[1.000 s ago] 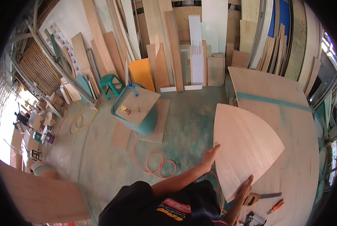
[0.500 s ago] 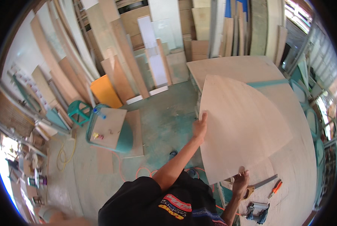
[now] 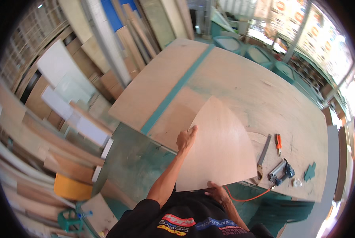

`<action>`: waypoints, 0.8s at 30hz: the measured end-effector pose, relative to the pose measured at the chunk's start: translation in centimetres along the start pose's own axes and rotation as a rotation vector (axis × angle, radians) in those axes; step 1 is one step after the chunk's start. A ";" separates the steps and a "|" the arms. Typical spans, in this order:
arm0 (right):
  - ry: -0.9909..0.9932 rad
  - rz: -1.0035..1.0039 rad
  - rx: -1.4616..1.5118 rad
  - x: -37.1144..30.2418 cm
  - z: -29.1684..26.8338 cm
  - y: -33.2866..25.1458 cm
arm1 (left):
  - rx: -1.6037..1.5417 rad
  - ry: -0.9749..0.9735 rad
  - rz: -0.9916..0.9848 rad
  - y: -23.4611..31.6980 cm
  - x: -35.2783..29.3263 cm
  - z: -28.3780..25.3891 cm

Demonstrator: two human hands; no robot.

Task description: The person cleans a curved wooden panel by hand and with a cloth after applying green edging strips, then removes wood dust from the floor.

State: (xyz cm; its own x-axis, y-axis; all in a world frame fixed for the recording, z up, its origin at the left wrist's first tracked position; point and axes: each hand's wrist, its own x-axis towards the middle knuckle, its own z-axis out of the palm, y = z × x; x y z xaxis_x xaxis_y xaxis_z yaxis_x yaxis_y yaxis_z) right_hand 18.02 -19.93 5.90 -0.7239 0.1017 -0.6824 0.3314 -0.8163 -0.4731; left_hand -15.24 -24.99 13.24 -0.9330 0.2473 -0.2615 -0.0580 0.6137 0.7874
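Observation:
A thin plywood panel [image 3: 221, 146] with one curved edge is held between my two hands, over the near edge of the worktable [image 3: 241, 95]. My left hand [image 3: 186, 139] grips its left edge, thumb lying on top and the other fingers out of sight beneath. At the bottom edge, close to my body, my right hand [image 3: 219, 193] holds the panel with its thumb on the face. Right of the panel lie a handsaw [image 3: 263, 160], an orange-handled tool [image 3: 278, 143] and a dark and silver air nailer [image 3: 281, 172].
An orange hose [image 3: 245, 199] runs from the nailer past the table's near edge. A green scrap [image 3: 309, 171] lies at the table's right. Boards [image 3: 70, 152] lean along the left wall, with a green stool [image 3: 69, 220] below. Green bins [image 3: 257, 56] stand beyond the far edge.
My view has swung to the right, toward the table. The panel has turned with me and come closer to my body, both hands still holding it.

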 end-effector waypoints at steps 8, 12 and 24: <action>0.225 -0.104 0.121 3.0 2.2 4.4 | 0.279 -0.273 0.044 -3.1 7.3 8.4; 0.275 -0.159 0.146 5.0 3.9 5.6 | 0.325 -0.317 0.181 -4.3 9.8 9.9; 0.432 -0.245 0.077 11.6 7.2 2.4 | 0.464 -0.305 0.814 -6.1 10.3 6.9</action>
State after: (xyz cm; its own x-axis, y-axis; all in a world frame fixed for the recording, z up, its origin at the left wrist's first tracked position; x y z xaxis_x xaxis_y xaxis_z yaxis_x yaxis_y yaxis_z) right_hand 6.08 -24.78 0.86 -0.4525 0.5086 -0.7325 0.1257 -0.7769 -0.6170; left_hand -22.09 -21.02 1.85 -0.4909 0.8676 0.0793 0.7676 0.3876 0.5105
